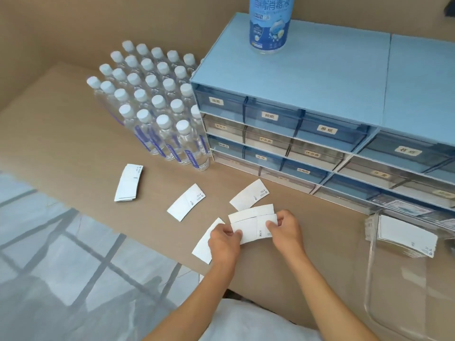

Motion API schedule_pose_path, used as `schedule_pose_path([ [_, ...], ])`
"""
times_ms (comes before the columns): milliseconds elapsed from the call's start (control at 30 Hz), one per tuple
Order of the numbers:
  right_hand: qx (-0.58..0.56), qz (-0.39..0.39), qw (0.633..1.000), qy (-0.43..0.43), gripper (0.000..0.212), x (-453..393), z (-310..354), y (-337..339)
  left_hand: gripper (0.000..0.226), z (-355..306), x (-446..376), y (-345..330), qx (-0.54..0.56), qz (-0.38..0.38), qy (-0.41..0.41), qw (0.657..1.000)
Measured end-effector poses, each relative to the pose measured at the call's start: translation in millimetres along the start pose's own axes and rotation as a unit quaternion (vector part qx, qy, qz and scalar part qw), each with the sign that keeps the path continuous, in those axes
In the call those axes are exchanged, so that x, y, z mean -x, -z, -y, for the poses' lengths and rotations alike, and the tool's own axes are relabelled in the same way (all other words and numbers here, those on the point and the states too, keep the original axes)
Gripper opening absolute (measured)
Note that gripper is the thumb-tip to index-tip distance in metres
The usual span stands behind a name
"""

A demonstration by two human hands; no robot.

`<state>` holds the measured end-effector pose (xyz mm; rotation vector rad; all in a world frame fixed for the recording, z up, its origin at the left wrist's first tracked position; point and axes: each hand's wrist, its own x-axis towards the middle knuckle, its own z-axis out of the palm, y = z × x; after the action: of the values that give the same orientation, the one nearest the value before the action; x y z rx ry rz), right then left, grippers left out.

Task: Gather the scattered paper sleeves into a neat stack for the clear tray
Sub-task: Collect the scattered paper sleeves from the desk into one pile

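Observation:
White curved paper sleeves lie scattered on the brown cardboard surface. My left hand [225, 238] and my right hand [285, 230] pinch the two ends of a small bunch of sleeves [253, 223], the top ones fanned apart. One sleeve [205, 244] lies partly under my left hand. Loose sleeves rest farther out: one [249, 195] just beyond my hands, one [186, 205] to the left, and a small pile [128, 182] at far left. The clear tray [374, 279] stands at the right, holding a stack of sleeves [406, 236].
A block of several clear bottles with white caps [157, 104] stands at the back left. A blue drawer cabinet [307, 114] with labelled drawers fills the back right, with a disinfectant bottle [269, 23] on top. The cardboard's front edge drops to a tiled floor [61, 254].

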<state>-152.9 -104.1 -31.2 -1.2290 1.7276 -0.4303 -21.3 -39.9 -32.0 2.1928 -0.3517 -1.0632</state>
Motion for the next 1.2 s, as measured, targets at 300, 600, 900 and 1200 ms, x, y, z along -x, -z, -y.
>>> schedule_pose_path([
  [300,0.124,0.127,0.981,0.076,0.006,11.4,45.4,-73.6,0.011,33.5,-19.3,62.0,0.06,-0.084,0.084,0.991],
  [600,0.292,0.146,0.938,0.121,0.024,17.0,58.9,-118.0,0.051,52.5,-22.6,86.0,0.077,-0.103,0.166,0.978],
  [900,0.313,0.128,0.934,0.115,0.027,15.9,60.8,-127.1,0.036,50.7,-28.5,85.7,0.09,-0.12,0.198,0.969],
  [1200,0.243,0.125,0.956,0.105,0.016,12.7,51.1,-122.9,0.011,49.7,-28.4,86.8,0.083,-0.112,0.181,0.974],
])
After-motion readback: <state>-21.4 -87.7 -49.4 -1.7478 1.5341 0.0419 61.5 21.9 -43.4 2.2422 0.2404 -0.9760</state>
